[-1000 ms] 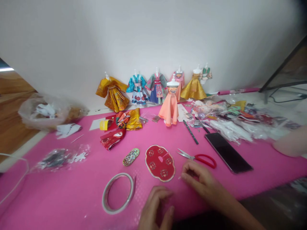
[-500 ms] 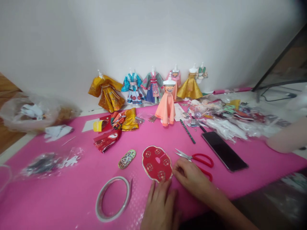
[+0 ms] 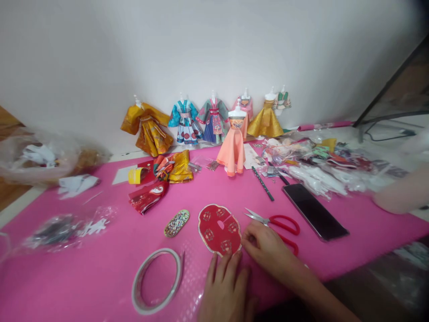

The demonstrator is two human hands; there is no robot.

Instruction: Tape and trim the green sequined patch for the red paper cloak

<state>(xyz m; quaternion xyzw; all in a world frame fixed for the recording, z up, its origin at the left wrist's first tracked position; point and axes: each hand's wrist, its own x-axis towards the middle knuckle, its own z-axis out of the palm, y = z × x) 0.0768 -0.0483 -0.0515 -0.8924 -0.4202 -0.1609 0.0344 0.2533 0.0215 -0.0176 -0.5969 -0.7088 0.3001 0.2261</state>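
Observation:
A scalloped red fabric piece (image 3: 209,214) lies flat on the pink table cover, with gold motifs, a pale trimmed edge, and a slit running to a pink hole. My left hand (image 3: 226,286) rests with its fingers stretched out, their tips on the lower edge of the piece. At its right edge, my right hand (image 3: 268,250) is curled, thumb and fingertips pinched together on the border. Red-handled scissors (image 3: 284,223) lie partly under the right hand, blades apart. To the left are a roll of tape (image 3: 136,286) and an oval, speckled item (image 3: 177,223).
Small dress forms in outfits, one in a peach dress (image 3: 233,147), stand along the back. A phone (image 3: 315,210) and a dark pen (image 3: 263,183) lie right of centre. Bagged fabric pieces (image 3: 321,165) are heaped behind. Folded red cloth (image 3: 147,197) lies back left.
The view has shifted very slightly. Both hands stay at the same edges of the red fabric piece, which has hardly moved.

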